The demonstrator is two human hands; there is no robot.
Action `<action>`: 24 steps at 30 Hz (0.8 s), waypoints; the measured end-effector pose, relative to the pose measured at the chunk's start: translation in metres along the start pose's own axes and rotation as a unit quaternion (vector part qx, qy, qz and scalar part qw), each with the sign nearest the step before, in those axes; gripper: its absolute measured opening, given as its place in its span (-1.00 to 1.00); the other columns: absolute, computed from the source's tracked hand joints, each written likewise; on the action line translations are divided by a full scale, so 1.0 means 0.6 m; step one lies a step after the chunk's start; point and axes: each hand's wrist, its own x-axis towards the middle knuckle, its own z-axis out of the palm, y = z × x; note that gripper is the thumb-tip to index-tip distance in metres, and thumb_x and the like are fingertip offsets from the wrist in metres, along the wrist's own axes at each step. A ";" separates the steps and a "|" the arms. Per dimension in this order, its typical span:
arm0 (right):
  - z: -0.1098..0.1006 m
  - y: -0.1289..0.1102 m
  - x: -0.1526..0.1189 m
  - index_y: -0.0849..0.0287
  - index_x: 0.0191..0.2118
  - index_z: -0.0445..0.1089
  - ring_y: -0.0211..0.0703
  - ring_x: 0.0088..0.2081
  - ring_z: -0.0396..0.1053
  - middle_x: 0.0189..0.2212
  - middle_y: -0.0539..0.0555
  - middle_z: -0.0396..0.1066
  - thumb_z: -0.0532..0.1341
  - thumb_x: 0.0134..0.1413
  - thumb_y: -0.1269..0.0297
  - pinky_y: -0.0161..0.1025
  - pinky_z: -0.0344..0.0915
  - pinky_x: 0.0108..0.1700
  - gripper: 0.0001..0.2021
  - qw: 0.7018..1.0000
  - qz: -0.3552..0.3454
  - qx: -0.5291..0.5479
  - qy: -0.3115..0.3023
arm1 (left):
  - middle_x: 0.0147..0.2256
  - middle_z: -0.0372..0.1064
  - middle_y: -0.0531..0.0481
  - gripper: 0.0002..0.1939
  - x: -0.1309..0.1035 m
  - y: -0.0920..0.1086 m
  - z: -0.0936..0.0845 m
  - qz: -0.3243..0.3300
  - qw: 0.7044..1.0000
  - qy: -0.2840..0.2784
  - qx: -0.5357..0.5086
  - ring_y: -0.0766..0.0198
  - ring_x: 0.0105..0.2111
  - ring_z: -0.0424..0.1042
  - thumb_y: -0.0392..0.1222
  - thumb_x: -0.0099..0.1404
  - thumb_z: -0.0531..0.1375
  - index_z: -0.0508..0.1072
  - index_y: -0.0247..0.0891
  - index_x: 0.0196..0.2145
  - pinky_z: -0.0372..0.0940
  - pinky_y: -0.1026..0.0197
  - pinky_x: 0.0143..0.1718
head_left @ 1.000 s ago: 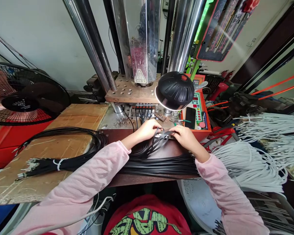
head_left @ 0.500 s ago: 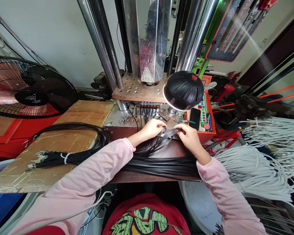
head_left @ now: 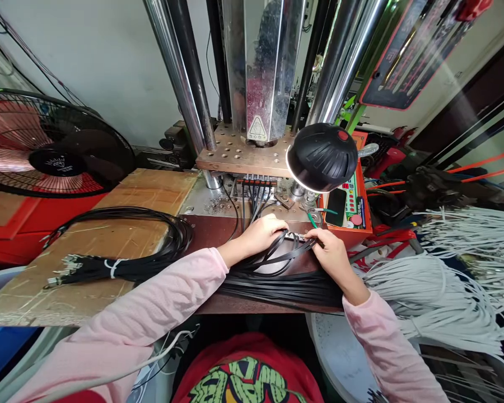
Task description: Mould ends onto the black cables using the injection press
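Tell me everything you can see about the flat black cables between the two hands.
The flat black cables look thin, flexible and slightly glossy, like plastic or rubber. They curve in loose loops over the brown tabletop, in front of the press. The right hand pinches them; the left hand holds cable too. The gripped parts are hidden.

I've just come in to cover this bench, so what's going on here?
A person is handling black cables at the front of a press: the right hand pinches several strands, and the left hand has its fingertips on cable just beside it. More black cables run beneath the drilled metal plate. A larger black bundle lies nearer the person, along the bench edge. A lamp hangs above the hands, and white cables are heaped at the right.
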 end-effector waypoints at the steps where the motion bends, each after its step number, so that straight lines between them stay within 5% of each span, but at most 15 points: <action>1: 0.001 0.001 0.003 0.07 -0.26 0.46 -0.10 -0.19 0.45 -0.27 0.02 0.53 0.10 0.05 0.51 -0.19 0.32 -0.10 -0.75 1.000 0.006 0.003 0.001 | -0.38 0.40 -0.06 -0.79 0.001 0.001 -0.001 0.005 1.000 -0.003 0.015 0.22 -0.29 0.34 -0.28 0.37 0.11 0.56 -0.30 -0.22 0.26 0.24 -0.23; 10: 0.007 0.009 0.025 0.08 -0.28 0.45 -0.13 -0.26 0.45 -0.33 0.00 0.52 0.10 0.03 0.48 -0.24 0.30 -0.17 -0.77 0.997 0.063 0.051 -0.022 | -0.35 0.37 -0.06 -0.75 0.011 0.011 -0.006 -0.022 0.997 -0.014 0.068 0.20 -0.29 0.34 -0.28 0.39 0.04 0.53 -0.26 -0.21 0.25 0.22 -0.22; 17: -0.003 -0.003 0.058 0.12 -0.36 0.41 -0.19 -0.36 0.41 -0.41 -0.04 0.50 0.12 -0.04 0.51 -0.30 0.22 -0.27 -0.82 0.994 0.076 0.053 -0.061 | -0.44 0.43 0.04 -0.85 0.037 -0.020 -0.004 -0.055 0.997 0.008 -0.057 0.28 -0.40 0.37 -0.33 0.23 0.13 0.52 -0.29 -0.35 0.25 0.27 -0.30; 24: -0.005 0.005 0.056 0.12 -0.35 0.37 -0.15 -0.31 0.36 -0.40 0.00 0.44 0.11 0.02 0.52 -0.27 0.20 -0.22 -0.83 0.995 0.005 -0.029 -0.090 | -0.43 0.47 0.02 -0.89 0.035 -0.022 -0.007 -0.069 0.988 0.014 -0.136 0.32 -0.43 0.41 -0.32 0.19 0.18 0.51 -0.34 -0.34 0.25 0.30 -0.32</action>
